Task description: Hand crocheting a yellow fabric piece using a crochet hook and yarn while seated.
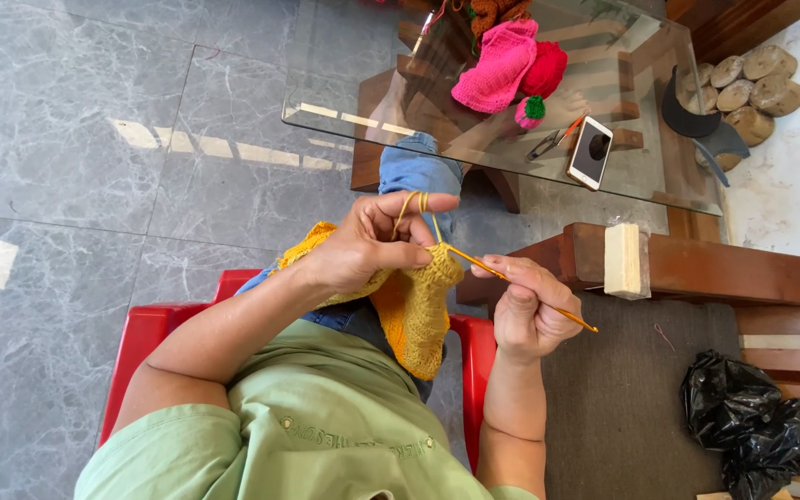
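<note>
Yellow crocheted yarn piece [414, 310] partly worked, unfinished; left hand [363, 245] fingers pinch it w/ yarn looped; right hand [525, 310] fingers grip thin orange crochet hook [520, 285].

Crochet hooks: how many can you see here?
1. The crochet hook is in the right hand, its tip in the yellow piece that the left hand holds. Others may be hidden among the things on the glass table.
</note>
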